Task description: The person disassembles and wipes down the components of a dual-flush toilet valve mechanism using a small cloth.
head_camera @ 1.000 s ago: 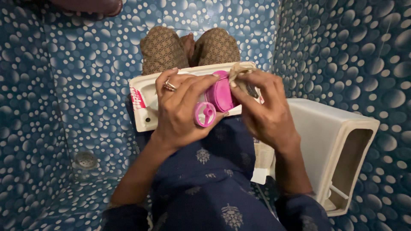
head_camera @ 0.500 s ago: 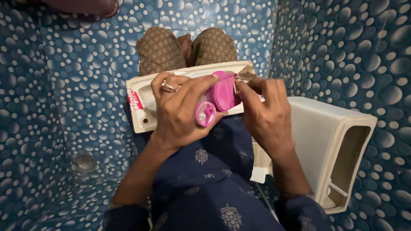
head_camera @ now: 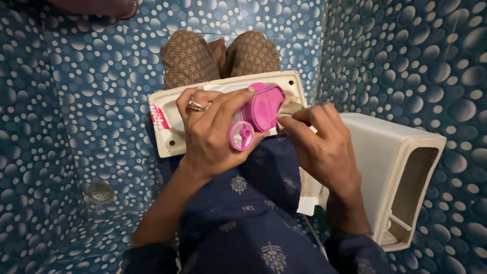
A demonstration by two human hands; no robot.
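Note:
My left hand (head_camera: 210,129), with a ring on one finger, grips a pink plastic flush valve part (head_camera: 258,114) with a round pink disc at its lower end. It rests over a cream plastic cistern lid (head_camera: 167,127) lying across my lap. My right hand (head_camera: 317,147) pinches a beige strand or cloth (head_camera: 290,107) at the pink part's right edge. Both hands touch the pink part; the beige piece is mostly hidden behind my fingers.
A cream plastic cistern tank (head_camera: 401,172) lies on its side at the right, its open end facing right. Blue tiles with white spots cover floor and walls. A round floor drain (head_camera: 100,193) sits at lower left. My patterned brown knees (head_camera: 223,56) are beyond the lid.
My right hand has slid down and to the right along the pink part's edge. The left hand keeps its grip on the pink part.

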